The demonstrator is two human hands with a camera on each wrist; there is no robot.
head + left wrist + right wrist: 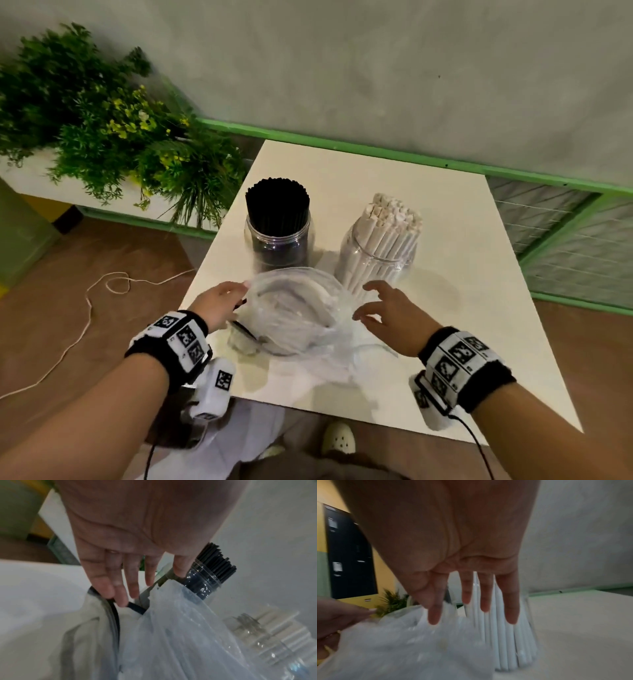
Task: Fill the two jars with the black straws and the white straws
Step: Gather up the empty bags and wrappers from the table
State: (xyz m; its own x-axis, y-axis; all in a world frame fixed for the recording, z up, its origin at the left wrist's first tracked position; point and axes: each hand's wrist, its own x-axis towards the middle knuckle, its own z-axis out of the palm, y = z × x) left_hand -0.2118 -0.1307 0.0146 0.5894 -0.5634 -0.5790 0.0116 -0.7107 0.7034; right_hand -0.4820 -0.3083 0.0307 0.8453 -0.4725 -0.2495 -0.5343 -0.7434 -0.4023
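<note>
Left hand (219, 303) touches bag (294, 311); black straws (277, 202) stand upright.

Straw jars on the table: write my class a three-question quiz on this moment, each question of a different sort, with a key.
1. True or false: the jar of black straws stands to the person's left of the jar of white straws.
2. Multiple choice: the clear plastic bag lies (A) behind both jars, (B) in front of the jars, nearer the person, (C) on the floor.
3. Fill in: the left hand touches the bag's edge, while the right hand hovers with fingers spread, holding ____.

Key: 1 true; 2 B; 3 nothing.
</note>
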